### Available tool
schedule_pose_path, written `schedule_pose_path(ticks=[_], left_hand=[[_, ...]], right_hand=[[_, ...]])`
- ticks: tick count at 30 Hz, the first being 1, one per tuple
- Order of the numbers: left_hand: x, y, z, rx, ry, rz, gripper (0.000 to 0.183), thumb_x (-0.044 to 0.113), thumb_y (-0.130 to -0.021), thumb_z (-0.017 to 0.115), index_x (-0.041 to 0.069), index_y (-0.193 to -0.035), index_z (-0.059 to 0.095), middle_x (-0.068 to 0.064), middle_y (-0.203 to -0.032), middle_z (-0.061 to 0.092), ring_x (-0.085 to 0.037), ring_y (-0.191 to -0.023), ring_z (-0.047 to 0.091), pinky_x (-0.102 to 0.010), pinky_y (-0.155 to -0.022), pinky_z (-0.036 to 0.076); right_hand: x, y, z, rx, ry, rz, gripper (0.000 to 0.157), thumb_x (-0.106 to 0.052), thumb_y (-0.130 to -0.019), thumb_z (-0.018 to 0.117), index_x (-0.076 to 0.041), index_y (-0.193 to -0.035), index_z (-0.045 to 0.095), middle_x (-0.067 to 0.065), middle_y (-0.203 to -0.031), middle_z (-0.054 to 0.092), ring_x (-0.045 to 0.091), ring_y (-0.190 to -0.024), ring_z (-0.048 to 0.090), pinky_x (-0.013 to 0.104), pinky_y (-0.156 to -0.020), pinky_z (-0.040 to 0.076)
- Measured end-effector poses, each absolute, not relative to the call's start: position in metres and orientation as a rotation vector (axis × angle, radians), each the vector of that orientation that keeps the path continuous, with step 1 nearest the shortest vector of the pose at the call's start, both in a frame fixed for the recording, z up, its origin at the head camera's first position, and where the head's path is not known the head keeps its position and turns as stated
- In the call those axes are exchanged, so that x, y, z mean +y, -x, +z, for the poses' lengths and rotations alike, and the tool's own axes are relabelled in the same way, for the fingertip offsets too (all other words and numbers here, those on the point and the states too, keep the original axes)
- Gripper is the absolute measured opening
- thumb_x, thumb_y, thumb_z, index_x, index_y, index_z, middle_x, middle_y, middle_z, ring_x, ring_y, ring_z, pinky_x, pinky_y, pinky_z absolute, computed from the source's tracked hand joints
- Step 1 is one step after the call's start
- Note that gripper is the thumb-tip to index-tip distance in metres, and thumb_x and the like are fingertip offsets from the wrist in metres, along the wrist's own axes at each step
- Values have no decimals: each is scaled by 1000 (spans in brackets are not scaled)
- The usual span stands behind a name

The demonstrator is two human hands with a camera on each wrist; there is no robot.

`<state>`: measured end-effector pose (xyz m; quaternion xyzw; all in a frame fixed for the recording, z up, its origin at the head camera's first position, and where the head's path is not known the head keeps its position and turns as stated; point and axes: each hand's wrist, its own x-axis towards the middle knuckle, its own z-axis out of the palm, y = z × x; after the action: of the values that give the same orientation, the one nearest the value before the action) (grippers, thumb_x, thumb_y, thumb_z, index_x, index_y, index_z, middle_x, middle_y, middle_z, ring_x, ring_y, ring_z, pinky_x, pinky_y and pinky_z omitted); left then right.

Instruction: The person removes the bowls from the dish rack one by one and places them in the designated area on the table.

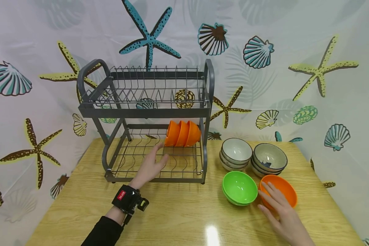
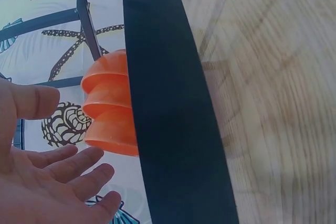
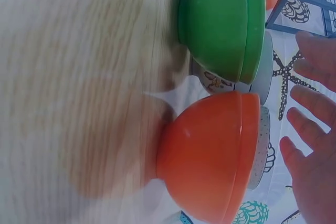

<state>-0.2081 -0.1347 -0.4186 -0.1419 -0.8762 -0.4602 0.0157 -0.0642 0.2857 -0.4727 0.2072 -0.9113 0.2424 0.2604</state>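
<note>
Three orange bowls (image 1: 182, 134) lean on their sides, nested in a row, at the right of the rack's lower tier. Just left of them is my left hand (image 1: 152, 164), thumb and fingers spread. In the left wrist view the same hand (image 2: 58, 182) holds nothing, and a dark rack bar partly hides the bowls (image 2: 110, 103). My right hand (image 1: 279, 215) hovers over stacked orange bowls (image 1: 284, 189) on the table, fingers extended. The right wrist view has that hand (image 3: 320, 177) beside the rims of the orange bowls (image 3: 210, 156), apart from them.
Stacked green bowls (image 1: 240, 188) stand left of the orange stack. Behind them are two stacks of patterned bowls, one whitish (image 1: 236, 150) and one greyish (image 1: 270, 157). The two-tier grey dish rack (image 1: 146, 112) stands on the wooden table (image 1: 172, 212), before a printed cloth (image 1: 184, 20).
</note>
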Motion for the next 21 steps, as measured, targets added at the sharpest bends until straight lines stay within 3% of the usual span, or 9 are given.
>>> schedule_pose_path(ticks=[6, 15, 21], left_hand=[[-133, 219, -417, -2707, 426, -1450, 60, 23, -104, 53, 3, -155, 32, -21, -159, 39, -42, -147, 37, -62, -119, 33], [-130, 234, -407, -2714, 441, -1462, 58, 21, -104, 52, 0, -154, 32, -24, -158, 38, -42, -147, 37, -59, -120, 34], [-126, 242, -401, -2780, 381, -1531, 61, 26, -105, 51, 2, -156, 29, -21, -162, 34, -38, -151, 32, -56, -122, 33]], right_hand=[[283, 66, -472, -2453, -598, 653, 55, -2, -78, 81, -3, -131, 65, -5, -160, 40, -4, -153, 20, 7, -123, 11], [283, 64, -471, -2459, -570, 660, 55, -2, -78, 81, -5, -131, 66, 11, -155, 49, -5, -152, 20, 4, -120, 12], [284, 65, -470, -2454, -579, 655, 54, -2, -79, 81, -4, -131, 66, 11, -154, 49, -4, -152, 22, 3, -120, 13]])
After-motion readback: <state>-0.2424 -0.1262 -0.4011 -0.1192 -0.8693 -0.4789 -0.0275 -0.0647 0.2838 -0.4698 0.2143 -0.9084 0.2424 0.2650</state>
